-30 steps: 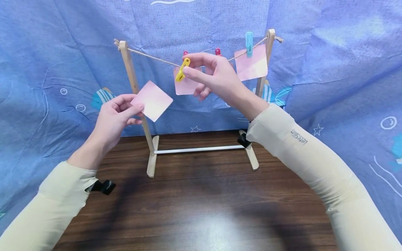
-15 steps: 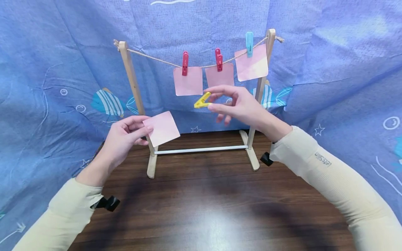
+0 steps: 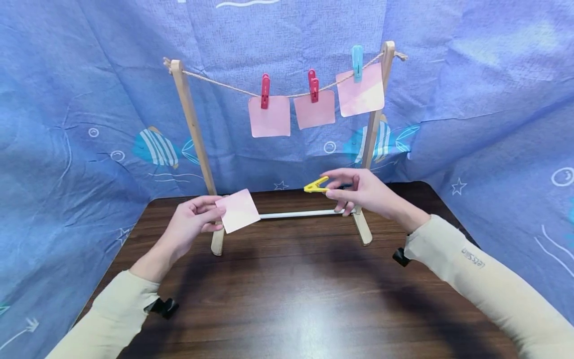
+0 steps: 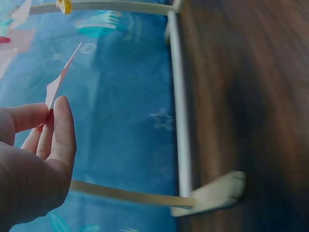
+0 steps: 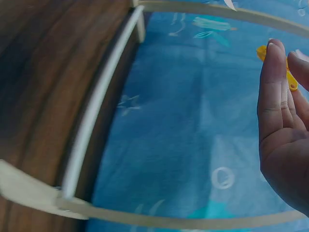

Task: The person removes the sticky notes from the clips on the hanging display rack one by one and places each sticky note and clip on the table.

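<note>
Between thumb and fingers my left hand (image 3: 190,222) pinches a square pink paper card (image 3: 239,211) by its left edge, in front of the rack's left foot. Seen from the left wrist, the same card (image 4: 60,79) shows nearly edge-on. My right hand (image 3: 365,192) pinches a yellow clothespin (image 3: 316,185) by its handle ends, its nose pointing left, in front of the rack's right post. In the right wrist view the fingers partly hide the clothespin (image 5: 292,81). Card and clothespin are apart.
Behind the hands stands a wooden rack (image 3: 193,124) with a sagging string (image 3: 219,83) and a white bottom bar (image 3: 296,214). Red clothespins (image 3: 265,92) and a light blue clothespin (image 3: 357,64) hold three pink cards (image 3: 270,122) on it. A blue sea-print cloth (image 3: 484,99) hangs behind the dark wooden table (image 3: 287,289).
Both hands have come down from near the string. The left moved slightly right with its card, and the right moved right with the yellow clothespin, uncovering the hanging cards.
</note>
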The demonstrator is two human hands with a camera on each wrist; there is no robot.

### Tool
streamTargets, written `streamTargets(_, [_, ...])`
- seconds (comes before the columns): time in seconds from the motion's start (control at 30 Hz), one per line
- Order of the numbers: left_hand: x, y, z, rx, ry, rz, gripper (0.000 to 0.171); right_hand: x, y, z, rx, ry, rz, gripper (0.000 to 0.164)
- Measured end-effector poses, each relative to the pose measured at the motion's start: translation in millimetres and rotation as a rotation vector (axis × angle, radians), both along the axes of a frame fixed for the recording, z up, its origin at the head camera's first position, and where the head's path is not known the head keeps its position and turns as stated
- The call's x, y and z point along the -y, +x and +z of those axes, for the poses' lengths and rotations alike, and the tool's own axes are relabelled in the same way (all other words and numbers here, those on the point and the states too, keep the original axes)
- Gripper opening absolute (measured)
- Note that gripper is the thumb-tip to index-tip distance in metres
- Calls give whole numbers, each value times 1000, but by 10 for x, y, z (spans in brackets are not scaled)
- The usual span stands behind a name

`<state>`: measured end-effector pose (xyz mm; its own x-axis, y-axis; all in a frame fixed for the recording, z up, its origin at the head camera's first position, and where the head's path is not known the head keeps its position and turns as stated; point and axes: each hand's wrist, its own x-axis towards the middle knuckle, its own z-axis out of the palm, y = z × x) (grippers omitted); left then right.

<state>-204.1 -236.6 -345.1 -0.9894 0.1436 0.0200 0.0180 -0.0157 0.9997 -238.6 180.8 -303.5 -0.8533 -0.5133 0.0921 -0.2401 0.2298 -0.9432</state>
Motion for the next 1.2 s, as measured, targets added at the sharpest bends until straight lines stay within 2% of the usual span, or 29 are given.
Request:
streamTargets(0.33, [190,33,-606,146,-119,11,46,-232,-100,-647,133,7,-24,55])
streamTargets(0.57, [294,-4,-874,225,-133,24,52,-456,-228,-1089,218,23,-68,59])
streamTargets(0.7, [309,-23,-961,233,-157,41,53,-538,-259,-1281,252,2,-77,58])
streamTargets(0.83, [301,-47,-1001,230,-197,67,51,-582,-264,-1395,275,10,-87,61])
streamTargets(1.07, [285,-104,-1006,193,-220,78,52,-628,-270,-1458,280,75,-99,61])
streamTargets(1.2, [298,-182,-973,176,-234,92,51,-642,-281,-1458,259,97,-91,60])
